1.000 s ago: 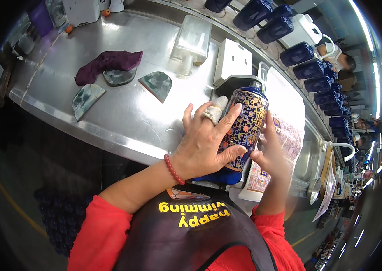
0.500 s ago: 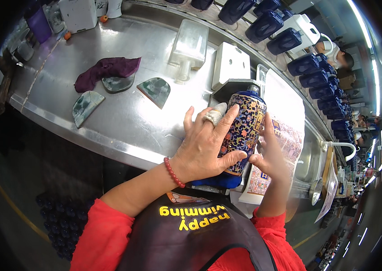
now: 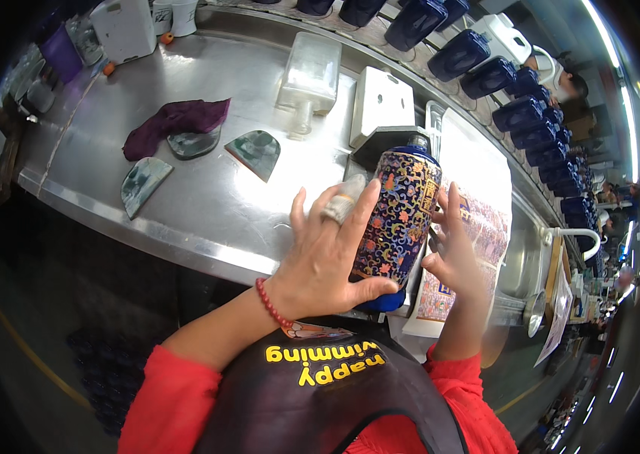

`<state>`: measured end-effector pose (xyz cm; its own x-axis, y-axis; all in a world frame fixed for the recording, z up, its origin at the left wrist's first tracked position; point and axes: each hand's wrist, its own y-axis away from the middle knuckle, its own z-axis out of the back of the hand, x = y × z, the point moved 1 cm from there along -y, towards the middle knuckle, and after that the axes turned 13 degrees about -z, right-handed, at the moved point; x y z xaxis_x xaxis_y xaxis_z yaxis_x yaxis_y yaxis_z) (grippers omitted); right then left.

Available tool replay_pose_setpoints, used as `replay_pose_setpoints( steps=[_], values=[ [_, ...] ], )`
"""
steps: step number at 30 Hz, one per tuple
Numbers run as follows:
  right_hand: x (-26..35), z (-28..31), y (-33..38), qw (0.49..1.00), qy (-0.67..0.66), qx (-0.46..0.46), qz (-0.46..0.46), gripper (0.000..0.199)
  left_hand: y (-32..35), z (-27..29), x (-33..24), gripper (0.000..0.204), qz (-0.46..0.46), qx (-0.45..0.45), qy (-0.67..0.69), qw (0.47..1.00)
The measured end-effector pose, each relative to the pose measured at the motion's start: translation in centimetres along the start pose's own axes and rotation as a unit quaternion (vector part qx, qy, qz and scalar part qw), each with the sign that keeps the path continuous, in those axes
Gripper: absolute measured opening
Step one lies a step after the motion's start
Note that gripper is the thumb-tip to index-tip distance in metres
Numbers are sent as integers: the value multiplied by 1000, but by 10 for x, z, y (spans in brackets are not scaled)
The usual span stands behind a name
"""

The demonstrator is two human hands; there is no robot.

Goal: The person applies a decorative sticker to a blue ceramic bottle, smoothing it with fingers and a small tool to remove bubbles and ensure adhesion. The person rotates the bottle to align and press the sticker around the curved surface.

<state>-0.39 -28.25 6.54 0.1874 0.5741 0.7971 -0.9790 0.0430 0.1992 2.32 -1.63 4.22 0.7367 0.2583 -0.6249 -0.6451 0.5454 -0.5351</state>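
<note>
The dark-blue bottle with a dense floral pattern (image 3: pixel 399 216) is lying tilted right of the frame's centre, its neck pointing to the top and its base toward the dark apron (image 3: pixel 327 378). The left hand (image 3: pixel 316 261) is resting along its left side: the fingers are standing spread, the thumb lying across the lower end, and nothing is being pinched. The right hand (image 3: pixel 452 253) is flanking the right side with thumb and forefinger apart; whether its fingertips are touching the glass, I cannot tell.

Since neither hand is wrapping round it, the bottle could be rolling or sliding off its rest if one side pressed harder. If the patterned surface is a freshly laid film, a dragging thumb could be creasing or shifting it; the bulky wrapping (image 3: pixel 344 200) on one left finger could be catching its edge. The printed sheet (image 3: pixel 479 155) is lying just beside the right hand, so a careless wrist could be dragging it across the table (image 3: pixel 206 204).
</note>
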Motion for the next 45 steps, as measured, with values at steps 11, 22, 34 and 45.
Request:
replay_pose_setpoints(
  steps=[11, 22, 34, 45],
  values=[
    [-6, -2, 23, 999, -1, 16, 45, 143, -1, -4, -23, 111, -61, -10, -136, 989],
    [-3, -49, 47, 933, 104, -247, 240, 114, 1, -8, -13, 110, -77, -15, -163, 983],
    [-3, -56, 49, 927, 51, -263, 263, 106, 13, -1, -4, 110, -60, 39, -198, 978],
    [4, -52, 48, 916, 44, -271, 293, 101, 17, -5, -1, 106, -43, 52, -214, 974]
  ],
)
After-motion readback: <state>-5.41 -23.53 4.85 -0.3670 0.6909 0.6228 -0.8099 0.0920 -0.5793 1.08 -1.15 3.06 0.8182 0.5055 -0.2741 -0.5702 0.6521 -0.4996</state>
